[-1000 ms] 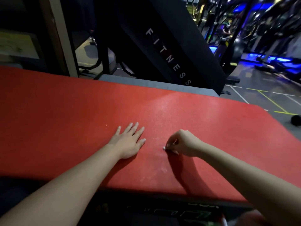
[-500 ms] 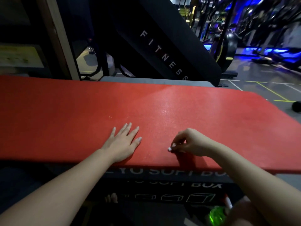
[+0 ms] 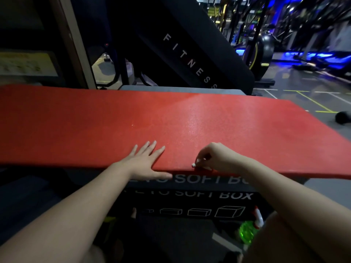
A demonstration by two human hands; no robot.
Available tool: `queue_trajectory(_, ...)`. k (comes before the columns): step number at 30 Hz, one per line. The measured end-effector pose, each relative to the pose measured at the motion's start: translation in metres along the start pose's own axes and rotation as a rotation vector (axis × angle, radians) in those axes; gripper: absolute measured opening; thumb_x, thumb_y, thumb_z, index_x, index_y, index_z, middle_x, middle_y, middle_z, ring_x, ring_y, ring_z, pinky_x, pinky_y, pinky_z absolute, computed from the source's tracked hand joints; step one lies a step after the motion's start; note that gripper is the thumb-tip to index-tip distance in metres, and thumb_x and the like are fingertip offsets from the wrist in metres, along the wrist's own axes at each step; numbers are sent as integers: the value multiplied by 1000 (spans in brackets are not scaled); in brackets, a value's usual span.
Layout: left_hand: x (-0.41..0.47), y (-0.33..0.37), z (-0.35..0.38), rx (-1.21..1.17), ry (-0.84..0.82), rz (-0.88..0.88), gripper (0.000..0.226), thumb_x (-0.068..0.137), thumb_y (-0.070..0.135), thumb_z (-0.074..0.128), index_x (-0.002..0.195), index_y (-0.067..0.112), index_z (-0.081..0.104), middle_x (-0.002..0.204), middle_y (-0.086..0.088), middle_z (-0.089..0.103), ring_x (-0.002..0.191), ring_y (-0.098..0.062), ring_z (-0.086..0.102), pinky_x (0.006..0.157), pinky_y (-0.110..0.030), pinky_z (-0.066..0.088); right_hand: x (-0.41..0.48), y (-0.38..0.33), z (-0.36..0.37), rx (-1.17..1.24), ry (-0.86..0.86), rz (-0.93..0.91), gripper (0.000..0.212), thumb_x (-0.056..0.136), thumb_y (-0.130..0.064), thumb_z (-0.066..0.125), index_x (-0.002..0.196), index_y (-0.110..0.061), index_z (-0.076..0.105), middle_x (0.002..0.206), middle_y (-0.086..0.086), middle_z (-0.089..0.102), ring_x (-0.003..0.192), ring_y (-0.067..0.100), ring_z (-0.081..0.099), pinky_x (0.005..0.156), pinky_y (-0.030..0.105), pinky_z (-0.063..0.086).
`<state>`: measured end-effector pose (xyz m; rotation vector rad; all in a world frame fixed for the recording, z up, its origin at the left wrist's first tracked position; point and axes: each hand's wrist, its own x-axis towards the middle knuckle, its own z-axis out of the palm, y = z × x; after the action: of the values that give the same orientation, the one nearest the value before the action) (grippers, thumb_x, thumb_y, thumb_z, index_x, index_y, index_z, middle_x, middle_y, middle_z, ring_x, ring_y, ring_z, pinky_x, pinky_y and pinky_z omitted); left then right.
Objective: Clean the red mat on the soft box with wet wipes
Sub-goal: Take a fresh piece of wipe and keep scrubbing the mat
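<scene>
A wide red mat (image 3: 190,118) lies flat across a black soft box (image 3: 205,196) printed with "SOFT BOX". My left hand (image 3: 146,162) rests flat on the mat's near edge, fingers spread, thumb over the front rim. My right hand (image 3: 214,158) sits at the same edge, a little to the right, with its fingers curled and pinched on a small white bit of wet wipe (image 3: 193,164). Most of the wipe is hidden inside the fingers. A shiny patch shows on the mat beyond my right hand.
A green spray bottle (image 3: 248,229) with a white and red trigger stands on the floor below the box at the right. A black slanted panel reading "FITNESS" (image 3: 190,61) rises behind the mat. Gym machines and a dark ball (image 3: 341,117) fill the far right.
Both hands have slid toward me, from the middle of the mat to its near edge. My right hand keeps its pinch on the wipe. The view has tilted down, showing the box front.
</scene>
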<state>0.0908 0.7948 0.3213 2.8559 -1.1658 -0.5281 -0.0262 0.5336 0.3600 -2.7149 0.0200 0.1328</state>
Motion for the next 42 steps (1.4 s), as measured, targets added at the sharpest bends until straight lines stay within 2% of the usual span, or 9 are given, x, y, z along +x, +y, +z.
queue_trajectory(5,3,2,9,173,126,26,110,91,59,65,160,36,-17,169,-2,-22,155,-22,-20,126,-53,-4,-6,-6,12,-57,64,-145,11,83,-32,76,91,-24,77,83,-13,68,74,0,59,68,18,45)
queue_trajectory(10,7,6,15,363,224,48,106,96,45,64,161,25,-17,170,-11,-11,157,-31,-8,125,-58,9,32,-4,27,9,329,-54,10,91,-21,69,94,-13,75,94,3,63,85,21,62,72,24,45)
queue_trajectory(14,8,3,20,362,243,75,98,99,36,60,161,21,-14,170,-15,-7,157,-36,-7,123,-63,8,35,-2,22,-33,301,-79,14,93,-19,65,102,-15,75,100,3,62,89,19,61,83,32,52)
queue_trajectory(17,11,0,26,327,302,87,93,99,37,60,163,18,-5,170,-16,1,157,-37,-2,123,-65,10,13,7,19,-99,159,-210,41,90,-48,63,126,-28,65,116,-5,55,104,11,51,94,29,47)
queue_trajectory(20,11,-5,29,353,379,111,93,90,36,72,162,13,17,165,-22,26,152,-43,22,116,-69,26,1,20,24,-289,65,-243,83,80,-72,56,151,-35,31,143,-8,36,127,13,32,106,35,32)
queue_trajectory(24,13,-6,26,395,447,132,100,60,31,95,146,5,51,140,-25,58,128,-45,58,90,-68,53,4,27,40,-416,179,-309,90,82,-43,70,155,-22,21,153,3,32,136,23,35,111,40,36)
queue_trajectory(29,11,-3,13,396,533,153,98,53,30,99,139,4,59,133,-23,64,118,-43,65,81,-63,58,-4,15,31,-426,266,-357,80,86,2,57,155,-8,19,153,12,33,137,29,39,110,33,36)
queue_trajectory(40,22,23,-16,402,574,187,89,62,40,94,136,2,61,128,-26,66,111,-45,68,75,-64,58,-12,23,-8,-419,314,-300,70,87,1,47,153,-16,29,154,6,37,131,30,47,108,36,37)
queue_trajectory(42,32,54,-20,332,555,206,86,79,44,82,148,5,48,143,-27,54,127,-47,58,91,-67,52,-23,42,-21,-406,315,-254,73,85,2,49,152,-19,32,155,4,38,133,28,47,108,35,38)
